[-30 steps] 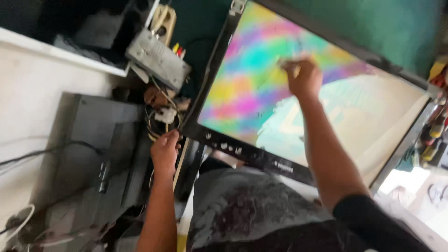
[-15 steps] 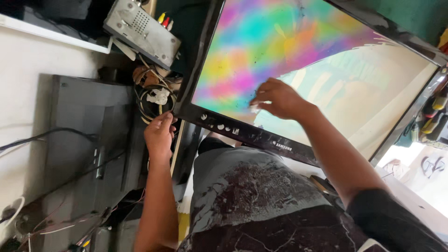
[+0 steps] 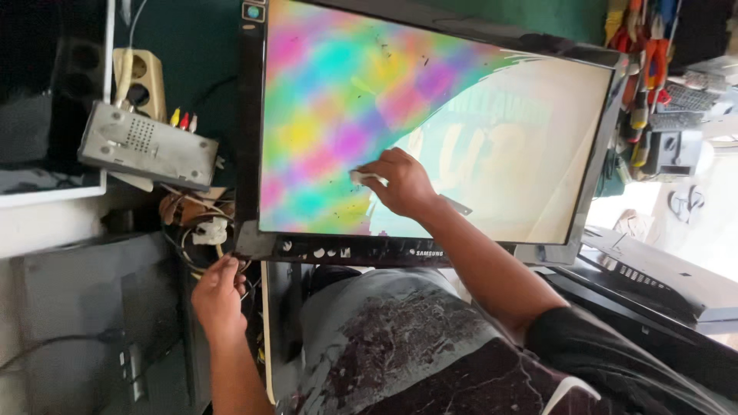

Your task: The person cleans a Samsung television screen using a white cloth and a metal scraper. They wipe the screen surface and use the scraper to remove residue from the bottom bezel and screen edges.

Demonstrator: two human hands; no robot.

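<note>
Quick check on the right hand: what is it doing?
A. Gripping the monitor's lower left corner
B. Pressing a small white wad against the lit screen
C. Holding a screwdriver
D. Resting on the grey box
B: the right hand presses a small white wad to the monitor screen.

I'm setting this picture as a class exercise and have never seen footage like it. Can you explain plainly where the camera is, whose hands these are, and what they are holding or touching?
The camera sits on a person's head and looks down, so both arms are their own. The right hand presses a small white wad, perhaps cloth, against a flat monitor screen showing blurry colours. The left hand grips the monitor's lower left corner, beside tangled cables. To the left lies a grey box with coloured plugs. Tools hang at upper right.
</note>
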